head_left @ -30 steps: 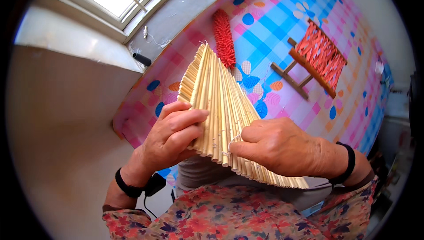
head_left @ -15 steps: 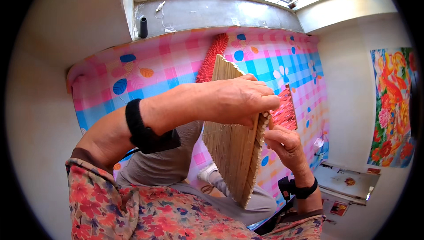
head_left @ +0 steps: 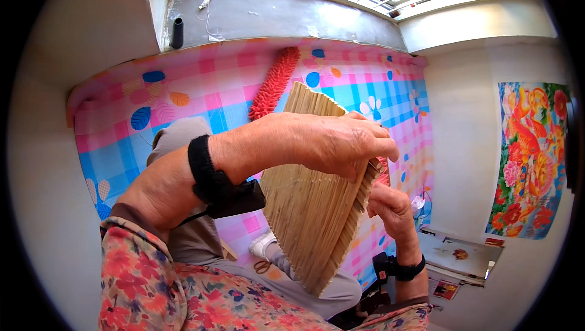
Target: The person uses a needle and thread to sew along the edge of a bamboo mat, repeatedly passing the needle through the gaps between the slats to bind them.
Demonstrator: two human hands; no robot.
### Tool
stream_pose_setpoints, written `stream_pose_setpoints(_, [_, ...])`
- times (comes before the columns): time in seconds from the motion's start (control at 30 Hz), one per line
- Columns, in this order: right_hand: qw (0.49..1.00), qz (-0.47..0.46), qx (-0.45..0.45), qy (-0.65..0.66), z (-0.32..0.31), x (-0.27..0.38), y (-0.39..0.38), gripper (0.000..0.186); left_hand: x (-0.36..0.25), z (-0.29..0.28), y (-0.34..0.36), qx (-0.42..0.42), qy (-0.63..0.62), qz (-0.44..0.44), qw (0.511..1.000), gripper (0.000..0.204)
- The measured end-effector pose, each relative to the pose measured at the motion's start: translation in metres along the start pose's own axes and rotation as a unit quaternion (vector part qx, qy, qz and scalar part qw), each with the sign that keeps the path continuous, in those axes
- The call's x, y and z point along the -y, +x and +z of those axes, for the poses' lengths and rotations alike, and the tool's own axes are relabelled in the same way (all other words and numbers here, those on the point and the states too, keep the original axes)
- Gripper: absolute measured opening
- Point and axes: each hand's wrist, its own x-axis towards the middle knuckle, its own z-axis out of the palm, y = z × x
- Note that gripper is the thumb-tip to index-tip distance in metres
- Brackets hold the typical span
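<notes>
A panel of thin, straw-coloured sticks laid side by side [head_left: 308, 209] stands tilted in front of my lap, its upper edge uneven. My left hand [head_left: 350, 145] reaches across its face, fingers closed over the right-hand edge near the top. Just below, my right hand [head_left: 393, 209] is closed with bent fingers close against that same edge; the panel hides its fingertips and whatever they hold. Behind the hands shows a sliver of a red-pink bristly piece [head_left: 384, 169], mostly covered.
A long red bristly strip [head_left: 274, 84] lies on the pink and blue checked cover [head_left: 213, 96]. Scissors [head_left: 262, 266] lie by my shoe. On the grey sill are a black cylinder [head_left: 177, 32] and a white cable plug [head_left: 206, 2]. A colourful poster [head_left: 529, 160] hangs on the right wall.
The panel has turned so more of its face shows, and both hands have shifted with its edge. The red-pink piece behind is now mostly hidden. My bent left knee has moved left; the view has shifted.
</notes>
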Motion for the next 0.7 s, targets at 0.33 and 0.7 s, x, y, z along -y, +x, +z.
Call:
stream_pose_setpoints(0.33, [1.0,0.017,0.012,0.016,-0.008,-0.004,-0.001,0.013,0.003,-0.002,0.008,0.055,-0.016,-0.028,0.998,0.054])
stream_pose_setpoints(0.7, [0.997,0.055,0.017,0.049,-0.013,0.002,-0.002,0.005,0.007,0.002,0.006,0.014,-0.03,0.017,0.999,0.047])
